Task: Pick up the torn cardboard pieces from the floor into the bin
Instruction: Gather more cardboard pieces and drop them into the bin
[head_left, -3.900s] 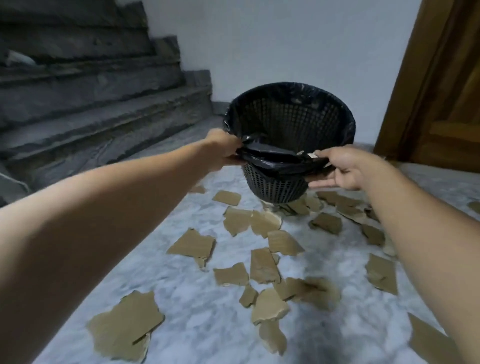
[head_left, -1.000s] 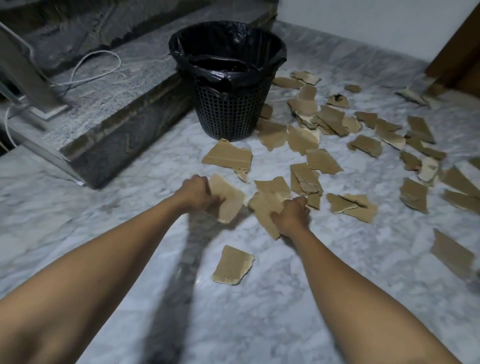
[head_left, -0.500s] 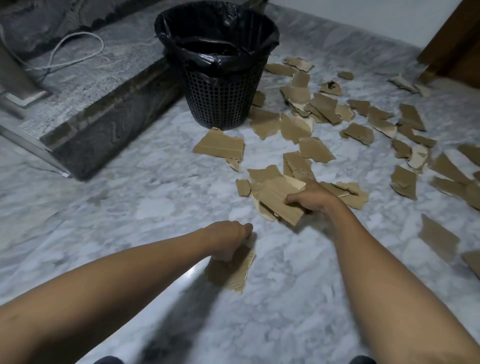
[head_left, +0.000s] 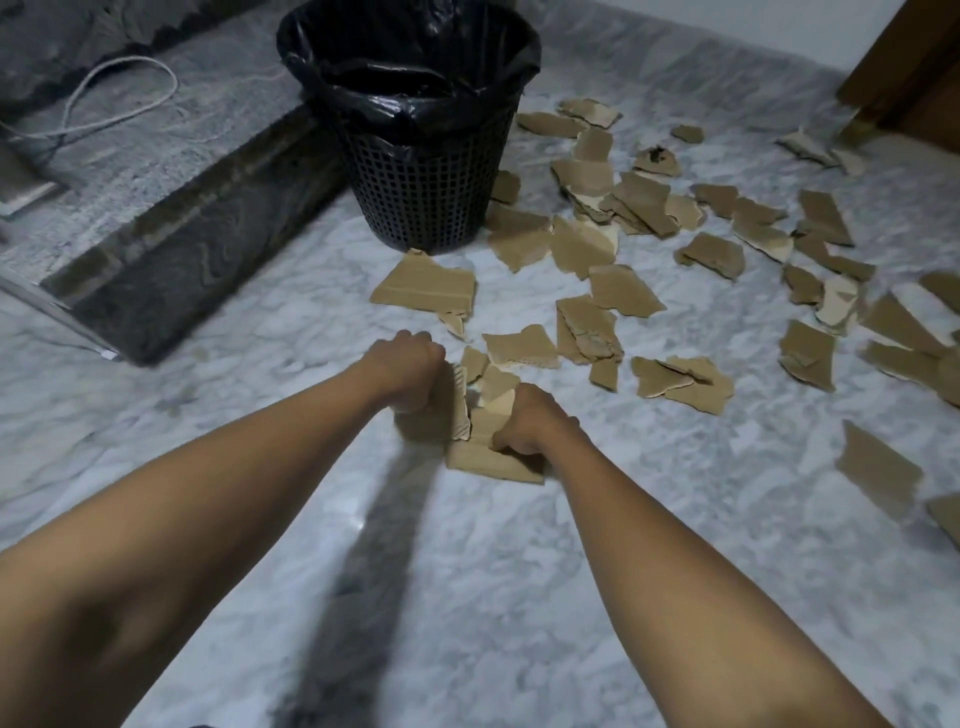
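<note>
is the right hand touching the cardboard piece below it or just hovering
Touching. The head view shows the right hand curled around the upper edge of the cardboard piece, with no gap between them.

We look down on tan-brown cardboard pieces (head_left: 426, 286), a few showing pale cream torn faces, against a white floor (head_left: 649, 519) veined in grey marble; the bin (head_left: 423, 197) is black, its wall a square-grid mesh, its liner bag (head_left: 410, 67) glossy black; the step (head_left: 197, 244) is speckled grey on top, dark and swirled in front; the cable (head_left: 124, 60) is white; the door (head_left: 914, 62) is brown wood.
</note>
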